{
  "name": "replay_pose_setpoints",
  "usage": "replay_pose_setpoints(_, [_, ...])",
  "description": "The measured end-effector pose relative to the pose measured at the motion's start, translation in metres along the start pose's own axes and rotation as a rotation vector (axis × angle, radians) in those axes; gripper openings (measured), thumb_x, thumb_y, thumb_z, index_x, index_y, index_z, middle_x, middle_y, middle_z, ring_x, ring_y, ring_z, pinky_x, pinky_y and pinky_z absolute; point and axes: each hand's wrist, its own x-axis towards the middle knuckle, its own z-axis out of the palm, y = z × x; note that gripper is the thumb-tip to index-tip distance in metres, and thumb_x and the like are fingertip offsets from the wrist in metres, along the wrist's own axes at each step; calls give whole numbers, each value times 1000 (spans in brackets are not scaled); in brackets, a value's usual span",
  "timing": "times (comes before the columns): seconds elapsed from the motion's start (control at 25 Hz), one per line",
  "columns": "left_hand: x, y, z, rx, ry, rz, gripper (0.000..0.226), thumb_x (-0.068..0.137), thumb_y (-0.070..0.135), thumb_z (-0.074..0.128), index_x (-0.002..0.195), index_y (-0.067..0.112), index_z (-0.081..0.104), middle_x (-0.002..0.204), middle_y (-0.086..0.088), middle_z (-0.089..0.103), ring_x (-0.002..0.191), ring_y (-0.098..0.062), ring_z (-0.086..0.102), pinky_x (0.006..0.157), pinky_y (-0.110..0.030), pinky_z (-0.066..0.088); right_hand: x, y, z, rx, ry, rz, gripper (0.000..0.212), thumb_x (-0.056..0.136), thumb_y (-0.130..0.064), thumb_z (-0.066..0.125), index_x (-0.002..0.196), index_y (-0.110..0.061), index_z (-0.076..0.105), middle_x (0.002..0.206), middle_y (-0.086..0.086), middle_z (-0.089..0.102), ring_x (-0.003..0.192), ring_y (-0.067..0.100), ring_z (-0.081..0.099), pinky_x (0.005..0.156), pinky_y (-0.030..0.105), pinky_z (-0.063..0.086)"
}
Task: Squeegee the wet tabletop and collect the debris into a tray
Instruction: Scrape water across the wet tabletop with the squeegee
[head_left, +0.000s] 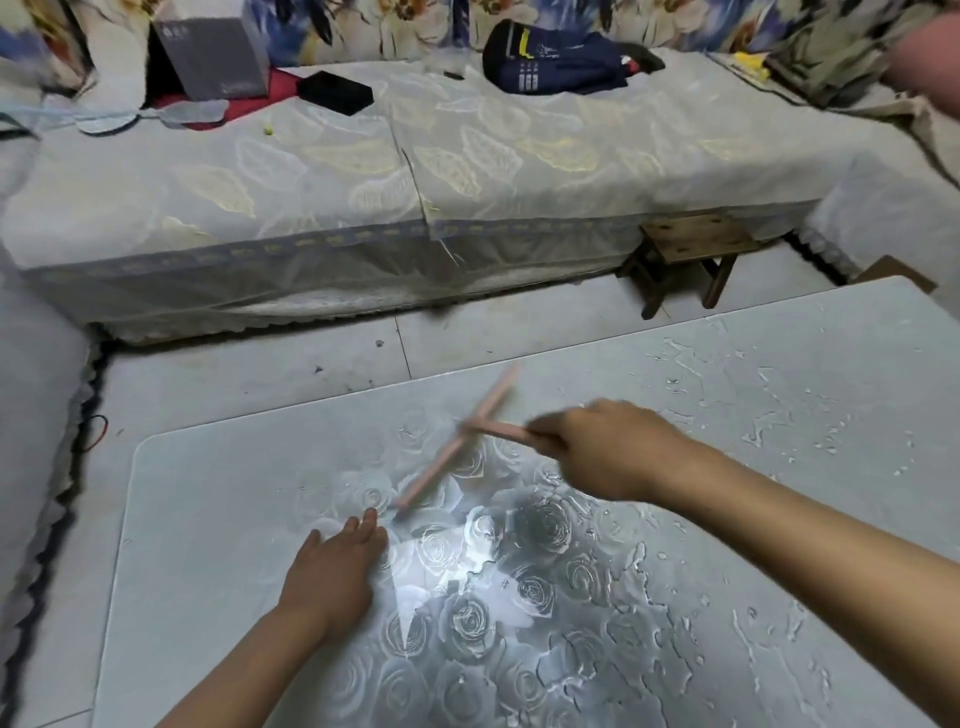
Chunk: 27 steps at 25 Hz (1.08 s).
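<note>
1. The fingers (553, 434) of the right hand (613, 447) are being held curled round the handle end of the pink squeegee (441, 457). A wet handle gripped this far from the blade is being judged liable to twist.
2. The left hand (332, 571) is being rested flat on the tabletop (208, 519), fingers straight and holding nothing. Its fingertips (369, 519) are lying just beside the blade's near end, so a stroke toward them is risking a knock.
3. The blade is being shown blurred, and full edge contact cannot be told. A tilted edge is likely to leave streaks.
4. Water (779, 415) is being seen beaded over the right and near areas. No tray is being shown, so runoff and debris are at risk of being pushed over the edge onto the floor (260, 374).
</note>
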Motion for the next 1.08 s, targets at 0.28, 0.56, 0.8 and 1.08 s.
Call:
replay_pose_setpoints(0.28, [-47, -40, 18, -319, 439, -58, 45, 66, 4, 43, 97, 9, 75, 111, -10, 68, 103, -31, 65, 90, -45, 49, 73, -89, 47, 96, -47, -54, 33, 92, -22, 44, 123, -28, 54, 119, 9, 58, 106, 31, 55, 73, 31, 36])
replay_pose_setpoints(0.56, [-72, -48, 16, -213, 160, -75, 53, 83, 26, 32, 116, 2, 65, 127, -29, 55, 114, -41, 58, 91, -47, 49, -70, 4, 34, -86, -221, 214, 32, 97, -36, 37, 125, -49, 47, 112, -3, 65, 99, 23, 61, 73, 34, 45])
replay_pose_setpoints(0.8, [-85, -43, 34, -244, 60, -184, 49, 92, 20, 42, 138, 4, 37, 142, -23, 37, 129, -34, 38, 104, -40, 37, -37, -71, 49, -45, -60, -118, 30, 96, -31, 41, 124, -38, 50, 98, 3, 64, 87, 29, 60, 64, 33, 43])
replay_pose_setpoints(1.08, [-107, -23, 61, -181, 1, -215, 57, 87, 14, 42, 140, -1, 29, 147, -22, 29, 134, -34, 32, 107, -42, 33, -89, -24, 100, -22, -111, -120, 36, 99, -45, 32, 133, -44, 40, 87, 0, 60, 80, 26, 58, 62, 32, 42])
